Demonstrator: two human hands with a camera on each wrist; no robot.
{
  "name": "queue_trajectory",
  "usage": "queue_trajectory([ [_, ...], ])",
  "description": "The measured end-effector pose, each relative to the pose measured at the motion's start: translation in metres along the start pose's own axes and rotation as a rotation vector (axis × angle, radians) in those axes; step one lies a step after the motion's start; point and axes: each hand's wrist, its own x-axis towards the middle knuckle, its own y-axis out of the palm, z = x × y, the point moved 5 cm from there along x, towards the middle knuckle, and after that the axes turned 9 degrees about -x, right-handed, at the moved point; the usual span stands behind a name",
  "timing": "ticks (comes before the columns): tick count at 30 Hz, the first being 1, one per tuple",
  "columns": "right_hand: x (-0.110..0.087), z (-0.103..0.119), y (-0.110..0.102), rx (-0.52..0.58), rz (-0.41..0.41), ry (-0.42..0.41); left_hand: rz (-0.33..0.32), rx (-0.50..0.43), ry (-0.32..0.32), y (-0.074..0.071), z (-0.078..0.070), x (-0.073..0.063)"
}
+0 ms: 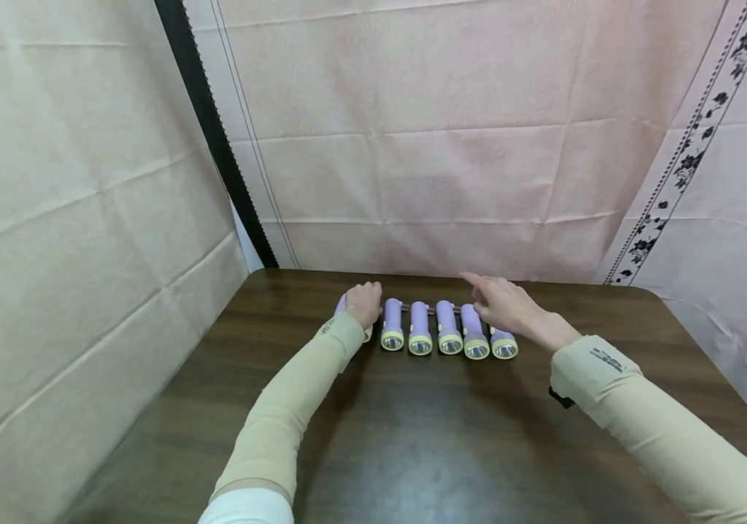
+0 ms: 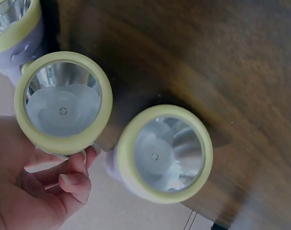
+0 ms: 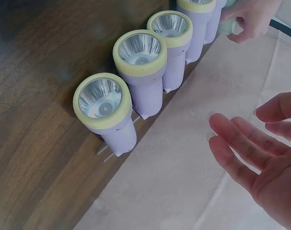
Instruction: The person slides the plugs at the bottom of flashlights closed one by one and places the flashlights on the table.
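Observation:
Several purple flashlights (image 1: 419,327) with pale yellow rims stand in a row near the table's far edge, lenses facing me. My left hand (image 1: 363,302) is at the row's left part, its fingers curled around one flashlight (image 2: 64,103) just behind the rim; the thumb is hidden. Left of that one, another flashlight (image 1: 341,304) shows partly in the head view. My right hand (image 1: 504,300) hovers above the right end with fingers extended, holding nothing. In the right wrist view it is apart from the end flashlight (image 3: 104,110).
Thin metal rods (image 3: 107,151) stick out from beneath the end flashlight. The brown wooden table (image 1: 400,437) stretches in front of the row. Pale cloth (image 1: 445,182) hangs behind the table, and another cloth (image 1: 85,218) hangs on the left.

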Motion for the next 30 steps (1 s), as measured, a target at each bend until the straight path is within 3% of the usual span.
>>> queue_trajectory([
  [15, -0.004, -0.003, 0.001, 0.014, -0.009, -0.004, 0.025, 0.056, 0.001, 0.014, 0.0, 0.002],
  [23, -0.002, -0.002, 0.0, 0.003, -0.016, -0.017, 0.023, 0.035, -0.003, 0.013, 0.0, 0.003],
  [30, -0.006, -0.001, 0.006, 0.017, -0.012, -0.006, -0.018, 0.011, -0.001, 0.013, -0.001, -0.008],
])
